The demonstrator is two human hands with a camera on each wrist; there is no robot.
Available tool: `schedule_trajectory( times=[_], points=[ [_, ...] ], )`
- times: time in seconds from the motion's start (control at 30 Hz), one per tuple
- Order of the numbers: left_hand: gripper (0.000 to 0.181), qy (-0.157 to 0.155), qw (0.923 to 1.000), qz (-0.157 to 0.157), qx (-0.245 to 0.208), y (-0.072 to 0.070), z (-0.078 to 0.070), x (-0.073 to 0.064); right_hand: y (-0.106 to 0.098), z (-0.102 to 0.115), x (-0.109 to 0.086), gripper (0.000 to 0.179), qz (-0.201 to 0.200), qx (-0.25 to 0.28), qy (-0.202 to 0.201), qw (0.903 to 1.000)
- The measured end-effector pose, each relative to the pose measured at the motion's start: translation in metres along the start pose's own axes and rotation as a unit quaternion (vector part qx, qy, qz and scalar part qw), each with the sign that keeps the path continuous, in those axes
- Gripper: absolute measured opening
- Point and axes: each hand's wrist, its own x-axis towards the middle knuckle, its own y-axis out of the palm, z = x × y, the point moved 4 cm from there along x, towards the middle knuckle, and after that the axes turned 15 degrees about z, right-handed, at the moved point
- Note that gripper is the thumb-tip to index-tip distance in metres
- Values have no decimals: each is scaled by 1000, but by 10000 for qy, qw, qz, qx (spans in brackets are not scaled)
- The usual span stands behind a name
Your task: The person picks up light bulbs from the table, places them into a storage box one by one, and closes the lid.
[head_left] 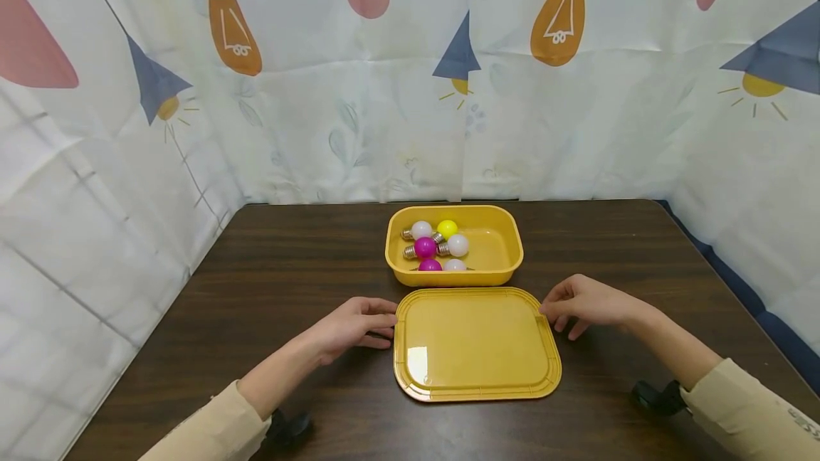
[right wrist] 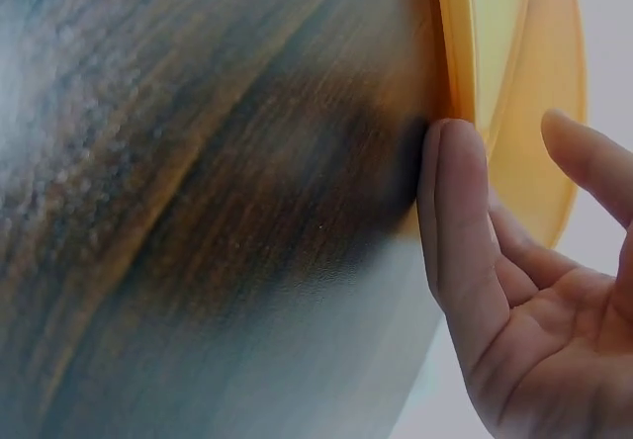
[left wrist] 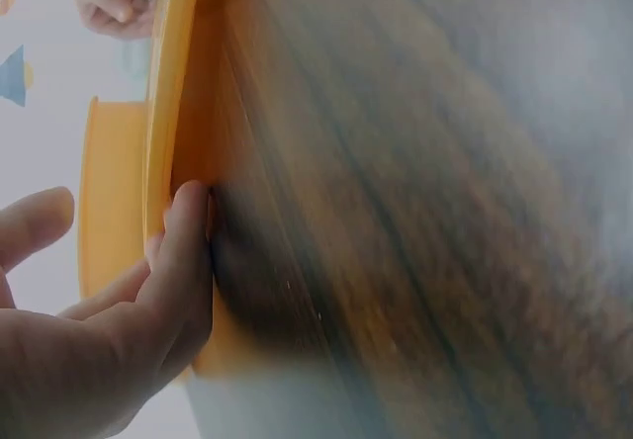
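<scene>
A yellow rectangular lid [head_left: 477,343] with rounded corners lies in front of a yellow box [head_left: 506,279] in the head view. My left hand [head_left: 360,327] is at the lid's left edge, its fingertips touching the rim. In the left wrist view the left thumb [left wrist: 35,223] stands apart from the lid. At the opposite edge, my right hand [head_left: 588,302] has its fingertips against the rim near the upper right corner. The right wrist view shows that hand's fingers [right wrist: 460,212] fairly straight and its thumb [right wrist: 593,167] away from the lid.
Inside the box are several small light bulbs: white ones [head_left: 458,245], magenta ones [head_left: 425,247] and a yellow one [head_left: 447,228]. Everything stands on a dark wood-grain table [head_left: 307,255]. Behind it hangs a white curtain [head_left: 397,126] printed with lamps.
</scene>
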Motion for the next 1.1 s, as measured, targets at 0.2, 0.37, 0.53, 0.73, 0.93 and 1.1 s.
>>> schedule_trajectory(
  times=[0.2,0.37,0.53,0.73,0.93,1.1],
  points=[
    [51,69,9997,-24,-253,7,-1,0,1,-1,0,38,-79,110,4,9999],
    [52,44,9992,-94,-396,11,0,-1,1,-1,1,38,-157,255,-18,9995],
    [54,88,9981,-60,-611,14,0,-1,2,-1,2,39,-105,343,-158,9992],
    [55,181,9964,-49,-832,16,0,-3,4,-1,2,40,-75,475,-370,9982],
    [54,309,9935,-55,-1093,16,3,-3,4,-3,2,41,-42,510,-450,9977],
    [54,393,9914,-81,-1245,19,7,-3,4,-6,0,42,-45,551,-411,9976]
  ],
)
